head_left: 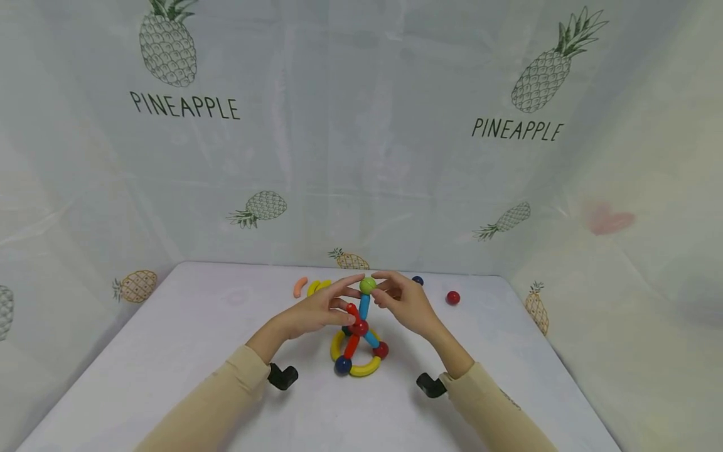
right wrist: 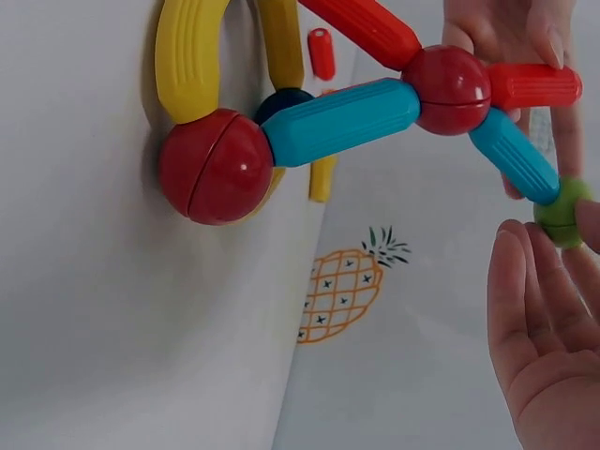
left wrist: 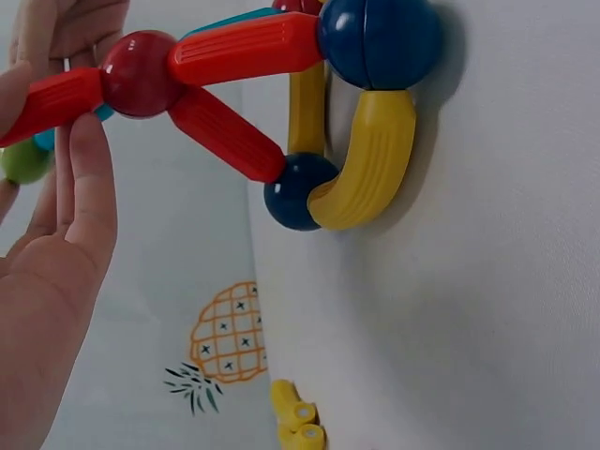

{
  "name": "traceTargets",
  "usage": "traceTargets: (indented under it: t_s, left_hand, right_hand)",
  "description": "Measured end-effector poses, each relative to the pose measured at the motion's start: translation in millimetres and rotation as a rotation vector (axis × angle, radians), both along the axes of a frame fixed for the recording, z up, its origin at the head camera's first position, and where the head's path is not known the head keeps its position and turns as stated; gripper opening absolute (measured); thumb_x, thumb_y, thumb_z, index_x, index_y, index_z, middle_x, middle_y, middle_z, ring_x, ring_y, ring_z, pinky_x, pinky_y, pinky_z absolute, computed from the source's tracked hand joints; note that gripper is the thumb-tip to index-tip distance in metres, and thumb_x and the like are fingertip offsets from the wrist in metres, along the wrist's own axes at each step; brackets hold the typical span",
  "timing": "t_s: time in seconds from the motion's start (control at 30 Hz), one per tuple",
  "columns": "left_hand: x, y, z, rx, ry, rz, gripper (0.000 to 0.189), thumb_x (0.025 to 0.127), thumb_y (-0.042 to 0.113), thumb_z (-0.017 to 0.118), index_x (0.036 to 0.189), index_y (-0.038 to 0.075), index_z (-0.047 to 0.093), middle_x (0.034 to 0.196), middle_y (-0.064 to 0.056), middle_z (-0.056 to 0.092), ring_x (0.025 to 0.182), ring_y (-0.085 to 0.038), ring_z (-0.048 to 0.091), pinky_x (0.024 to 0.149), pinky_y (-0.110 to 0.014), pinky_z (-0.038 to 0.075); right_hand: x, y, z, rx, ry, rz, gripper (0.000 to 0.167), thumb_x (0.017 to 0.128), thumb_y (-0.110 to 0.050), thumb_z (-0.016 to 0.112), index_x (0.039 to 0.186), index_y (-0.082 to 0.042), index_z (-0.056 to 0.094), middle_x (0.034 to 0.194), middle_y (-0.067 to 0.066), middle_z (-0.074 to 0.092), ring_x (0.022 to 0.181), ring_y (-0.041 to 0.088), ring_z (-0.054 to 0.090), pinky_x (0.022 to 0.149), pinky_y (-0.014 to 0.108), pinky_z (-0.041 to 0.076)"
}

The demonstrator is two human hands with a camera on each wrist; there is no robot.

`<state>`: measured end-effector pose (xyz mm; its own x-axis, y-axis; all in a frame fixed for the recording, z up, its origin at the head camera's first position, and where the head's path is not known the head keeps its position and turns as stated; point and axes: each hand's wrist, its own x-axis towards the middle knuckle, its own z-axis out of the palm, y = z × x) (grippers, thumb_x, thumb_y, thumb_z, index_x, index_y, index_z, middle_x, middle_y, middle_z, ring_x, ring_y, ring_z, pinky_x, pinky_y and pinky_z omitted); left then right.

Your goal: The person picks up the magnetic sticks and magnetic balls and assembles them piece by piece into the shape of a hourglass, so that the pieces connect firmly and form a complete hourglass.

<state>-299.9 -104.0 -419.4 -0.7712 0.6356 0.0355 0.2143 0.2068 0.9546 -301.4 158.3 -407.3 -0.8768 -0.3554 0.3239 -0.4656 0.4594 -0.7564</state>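
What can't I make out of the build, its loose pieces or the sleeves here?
Head: rear dark ball, largely hidden by the left hand and red hub ball.
Head: sleeve marking, too small to read.
Left wrist: upper blue stick, mostly behind the left hand and upper red stick; loose yellow pieces, cut by the bottom edge.
Right wrist: green ball, partly covered by the right hand.

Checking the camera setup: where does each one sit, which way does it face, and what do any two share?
Head: worn on the head, facing forward and down at the table and backdrop; both sleeves, the left grip and right grip show.
Left wrist: on that wrist, scene sideways, looking past the left grip at the ball-and-stick frame; part of the right grip shows.
Right wrist: same from the right; both grips show.
Shared: both wrist views show the green ball and an orange pineapple print.
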Motion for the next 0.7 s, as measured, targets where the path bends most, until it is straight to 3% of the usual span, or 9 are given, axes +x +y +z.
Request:
traceTargets:
  t_s: [0.37, 0.5, 0.7]
  left_hand:
    - [5.7, 2.1, -4.3, 0.052, -0.053, 0.070, 0.086, 0.099, 0.027, 0.077, 0.166, 0.043, 0.026, 0.155, -0.007, 0.051, 0.127, -0.027, 0.060, 0.110, -0.054, 0.051]
    - [4.5, 2.2, -7.0, 0.062, -0.058, 0.067, 0.086, 0.099, 0.027, 0.078, 0.165, 0.045, 0.027, 0.155, -0.007, 0.051, 0.125, -0.027, 0.062, 0.109, -0.052, 0.053]
    - [3.6, 2.2, -7.7, 0.047, -0.033, 0.070, 0.085, 0.097, 0.028, 0.080, 0.163, 0.045, 0.029, 0.153, -0.006, 0.054, 0.122, -0.026, 0.064, 0.107, -0.049, 0.055]
  right_hand:
    - [-6.5, -6.3, -1.8, 0.003, 0.005, 0.038, 0.037, 0.104, -0.025, 0.072, 0.140, -0.018, 0.066, 0.106, 0.010, 0.077, 0.086, 0.016, 0.073, 0.080, 0.035, 0.065]
    - [-5.6, -5.6, -3.8, 0.012, -0.009, 0.036, 0.039, 0.104, -0.025, 0.071, 0.142, -0.018, 0.065, 0.105, 0.004, 0.077, 0.086, 0.015, 0.074, 0.081, 0.041, 0.065]
    - [-3.5, -4.5, -3.8, 0.021, -0.024, 0.046, 0.041, 0.104, -0.023, 0.071, 0.145, -0.019, 0.064, 0.108, 0.000, 0.077, 0.090, 0.017, 0.075, 0.082, 0.035, 0.065]
